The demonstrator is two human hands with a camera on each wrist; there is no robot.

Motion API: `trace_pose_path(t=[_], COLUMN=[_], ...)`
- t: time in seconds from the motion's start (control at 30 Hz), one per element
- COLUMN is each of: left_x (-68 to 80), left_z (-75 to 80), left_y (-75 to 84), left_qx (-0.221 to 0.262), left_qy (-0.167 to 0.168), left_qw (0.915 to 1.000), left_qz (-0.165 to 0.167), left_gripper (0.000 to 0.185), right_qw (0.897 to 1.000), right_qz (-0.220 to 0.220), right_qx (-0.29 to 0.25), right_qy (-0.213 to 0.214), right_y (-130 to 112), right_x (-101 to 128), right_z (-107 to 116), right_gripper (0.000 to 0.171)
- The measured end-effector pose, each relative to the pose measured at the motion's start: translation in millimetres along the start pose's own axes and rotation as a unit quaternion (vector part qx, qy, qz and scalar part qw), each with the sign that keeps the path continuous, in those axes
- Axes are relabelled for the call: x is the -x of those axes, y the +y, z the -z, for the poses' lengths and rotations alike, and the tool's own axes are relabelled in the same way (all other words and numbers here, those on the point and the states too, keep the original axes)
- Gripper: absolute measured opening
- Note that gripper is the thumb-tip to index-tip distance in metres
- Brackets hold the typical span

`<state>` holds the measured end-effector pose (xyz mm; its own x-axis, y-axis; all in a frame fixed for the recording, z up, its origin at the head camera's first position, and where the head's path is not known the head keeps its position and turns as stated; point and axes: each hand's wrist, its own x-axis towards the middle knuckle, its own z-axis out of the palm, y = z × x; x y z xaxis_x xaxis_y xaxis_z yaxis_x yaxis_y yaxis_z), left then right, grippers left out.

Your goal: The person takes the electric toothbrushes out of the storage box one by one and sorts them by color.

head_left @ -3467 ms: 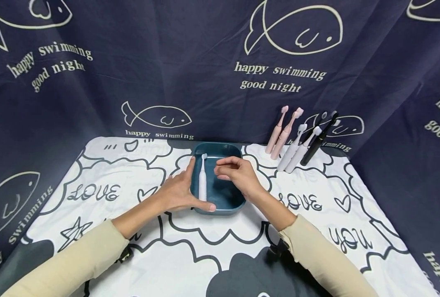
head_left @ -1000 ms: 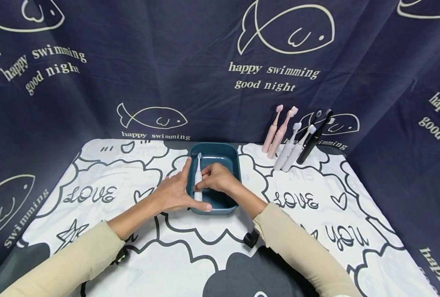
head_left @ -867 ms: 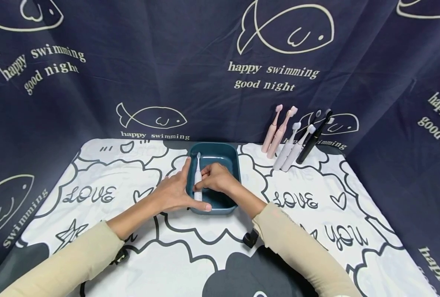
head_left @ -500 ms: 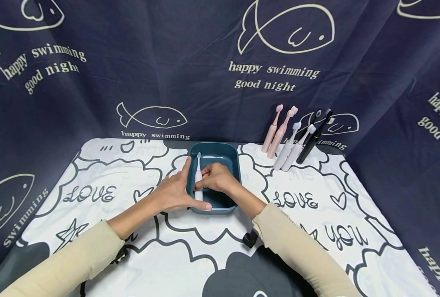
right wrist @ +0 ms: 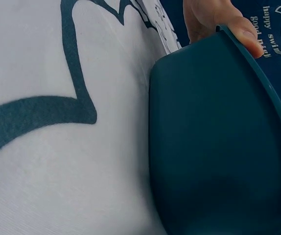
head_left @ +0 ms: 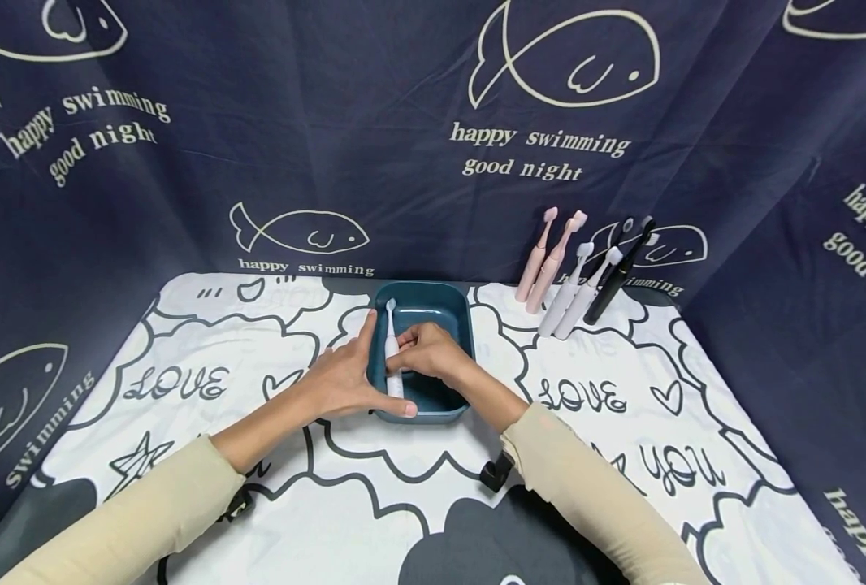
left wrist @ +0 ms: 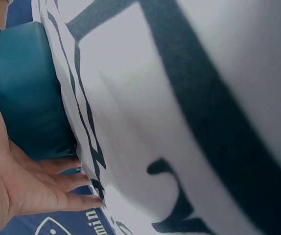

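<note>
Since reaching in, right hand pinches the white toothbrush; left hand braces the tub, fingers spread.

The right hand has come down to grip the white toothbrush

A teal-blue tub is seen on the surface, which is covered in white cloth printed with dark navy cloud outlines, hearts, a star and the words "LOVE" and "YOU". A white toothbrush is shown inside the tub. The backdrop is dark navy, patterned with cream fish outlines and the cream lettering "happy swimming good night". Against it, two pale pink toothbrushes, two pale lilac-white toothbrushes and black toothbrushes are ranged. Both sleeves are a plain cream beige.
</note>
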<state>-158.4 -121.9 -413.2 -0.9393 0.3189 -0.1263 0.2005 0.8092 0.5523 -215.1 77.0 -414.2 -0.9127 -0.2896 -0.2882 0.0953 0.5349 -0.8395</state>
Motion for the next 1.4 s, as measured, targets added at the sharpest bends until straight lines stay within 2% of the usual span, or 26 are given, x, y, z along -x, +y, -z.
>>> trace_pose_path(t=[0.13,0.57,0.97,1.4], left_x=[0.4,0.6,1.0,0.6], left_z=[0.8,1.1,-1.5,-2.9], left_y=[0.4,0.8,-0.2,0.6], left_qx=[0.002,-0.006,-0.006,0.0], left_qy=[0.0,0.006,0.009,0.007], left_qw=[1.0,1.0,0.9999,1.0], left_qz=[-0.001,-0.002,0.0,0.006], left_gripper=[0.171,0.172,0.174,0.176], right_qw=[1.0,0.996,0.992,0.986], right_qz=[0.0,-0.005,-0.014,0.021], right_qx=[-0.028,-0.089,-0.123,-0.165], right_qy=[-0.004,-0.029,-0.027,-0.018], right_y=[-7,-10,-9,-8], right_x=[12,8,9,20], right_z=[2,1,5,16], right_gripper=[0.044,0.045,0.049,0.055])
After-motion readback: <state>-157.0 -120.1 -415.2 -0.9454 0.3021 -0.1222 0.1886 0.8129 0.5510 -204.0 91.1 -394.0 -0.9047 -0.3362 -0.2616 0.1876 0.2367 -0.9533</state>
